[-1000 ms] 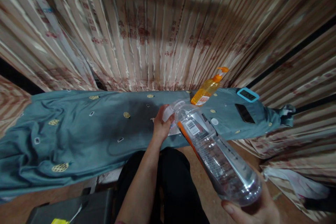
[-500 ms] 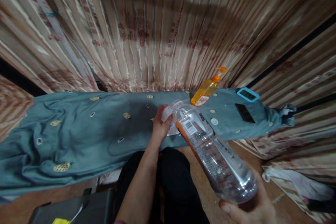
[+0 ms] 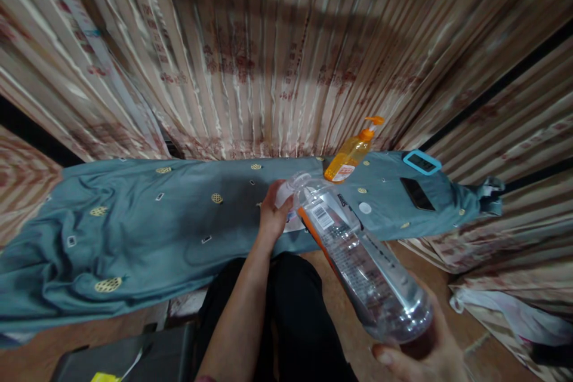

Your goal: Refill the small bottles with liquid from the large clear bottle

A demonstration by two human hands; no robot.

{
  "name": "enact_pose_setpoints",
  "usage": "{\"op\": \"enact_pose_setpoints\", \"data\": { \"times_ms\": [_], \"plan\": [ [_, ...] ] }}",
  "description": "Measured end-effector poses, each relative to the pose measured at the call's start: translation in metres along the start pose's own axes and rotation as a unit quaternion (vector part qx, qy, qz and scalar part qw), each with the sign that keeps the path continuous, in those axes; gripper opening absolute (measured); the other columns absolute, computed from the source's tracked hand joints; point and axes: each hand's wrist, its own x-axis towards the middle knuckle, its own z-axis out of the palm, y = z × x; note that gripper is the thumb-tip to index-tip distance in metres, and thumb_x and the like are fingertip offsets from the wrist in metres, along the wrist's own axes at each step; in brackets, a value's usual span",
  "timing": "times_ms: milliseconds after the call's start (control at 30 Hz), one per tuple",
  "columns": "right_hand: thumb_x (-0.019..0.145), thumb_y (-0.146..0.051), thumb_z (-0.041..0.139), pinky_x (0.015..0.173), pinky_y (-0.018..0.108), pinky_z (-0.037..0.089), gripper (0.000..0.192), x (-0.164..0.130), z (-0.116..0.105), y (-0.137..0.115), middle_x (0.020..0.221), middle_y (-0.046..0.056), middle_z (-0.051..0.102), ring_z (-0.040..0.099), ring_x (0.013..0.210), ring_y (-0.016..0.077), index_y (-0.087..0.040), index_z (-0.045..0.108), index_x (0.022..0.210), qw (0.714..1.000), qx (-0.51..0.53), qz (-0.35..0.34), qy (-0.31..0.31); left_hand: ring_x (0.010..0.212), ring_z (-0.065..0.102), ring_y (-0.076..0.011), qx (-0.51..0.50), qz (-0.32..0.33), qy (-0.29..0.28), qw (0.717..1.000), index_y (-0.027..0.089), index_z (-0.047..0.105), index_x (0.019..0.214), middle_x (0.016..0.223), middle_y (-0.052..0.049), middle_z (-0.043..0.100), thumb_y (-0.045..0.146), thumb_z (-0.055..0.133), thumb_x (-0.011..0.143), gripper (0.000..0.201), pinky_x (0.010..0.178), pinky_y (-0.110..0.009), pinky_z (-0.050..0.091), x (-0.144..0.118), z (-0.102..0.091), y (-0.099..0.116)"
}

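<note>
My right hand grips the base of a large clear plastic bottle with an orange-edged label and a barcode. The bottle lies tilted, its open mouth pointing away from me and down at the table. My left hand is closed around a small white container that rests on the teal cloth, and the bottle's mouth sits right at this container. I cannot tell whether liquid is flowing. A small white cap lies on the cloth just right of the bottle.
An orange pump bottle stands at the back of the table. A blue-framed device and a black phone lie at the right end. Striped curtains hang behind. A dark box sits at lower left.
Both hands and the bottle keep nearly the same pose. The bottle's base has sunk slightly lower in the picture and the view has drifted a little.
</note>
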Motion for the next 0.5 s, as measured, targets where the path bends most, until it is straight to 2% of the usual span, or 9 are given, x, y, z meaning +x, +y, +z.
{"op": "enact_pose_setpoints", "data": {
  "times_ms": [233,300,400,433,500],
  "plan": [
    [0.039,-0.036,0.096,0.086,0.023,0.056,0.097,0.013,-0.026,0.018,0.113,0.004,0.073,0.07,0.106,0.0221,-0.028,0.049,0.124,0.998,-0.042,-0.023,-0.037,0.113,0.063,-0.0245,0.003,-0.001,0.004,1.0,0.02,0.062,0.112,0.118,-0.009,0.068,0.037,0.069,0.075,0.041,0.101,-0.036,0.049,0.0,0.001,-0.002],
    [0.042,-0.037,0.095,0.087,0.023,0.056,0.096,0.016,-0.032,0.021,0.115,0.006,0.072,0.07,0.107,0.0223,-0.026,0.049,0.126,0.996,-0.065,-0.041,-0.041,0.114,0.063,-0.0245,0.005,-0.011,0.01,1.0,0.02,0.062,0.112,0.119,-0.009,0.068,0.035,0.069,0.075,0.04,0.101,-0.037,0.049,-0.001,0.002,-0.002],
    [0.047,-0.029,0.093,0.079,0.021,0.058,0.088,0.016,-0.032,0.022,0.113,0.005,0.073,0.072,0.1,0.0206,-0.027,0.05,0.124,0.989,-0.101,-0.07,-0.084,0.112,0.064,-0.0244,-0.004,-0.02,0.01,1.0,0.02,0.062,0.111,0.117,-0.008,0.069,0.033,0.07,0.075,0.04,0.101,-0.037,0.05,-0.001,0.003,-0.002],
    [0.046,-0.03,0.093,0.078,0.02,0.058,0.086,0.015,-0.029,0.02,0.112,0.004,0.074,0.073,0.099,0.0198,-0.027,0.052,0.122,0.989,-0.103,-0.071,-0.074,0.112,0.065,-0.0243,-0.006,-0.019,0.009,1.0,0.02,0.062,0.111,0.116,-0.008,0.069,0.032,0.07,0.074,0.039,0.101,-0.037,0.049,-0.001,0.003,-0.001],
    [0.049,-0.041,0.091,0.086,0.019,0.054,0.084,0.012,-0.022,0.016,0.116,0.004,0.072,0.071,0.104,0.018,-0.027,0.053,0.122,0.995,-0.082,-0.061,-0.01,0.112,0.065,-0.0241,-0.008,-0.012,0.009,1.0,0.02,0.062,0.11,0.116,-0.008,0.069,0.031,0.069,0.074,0.038,0.102,-0.037,0.049,-0.001,0.003,-0.001]
  ]
}}
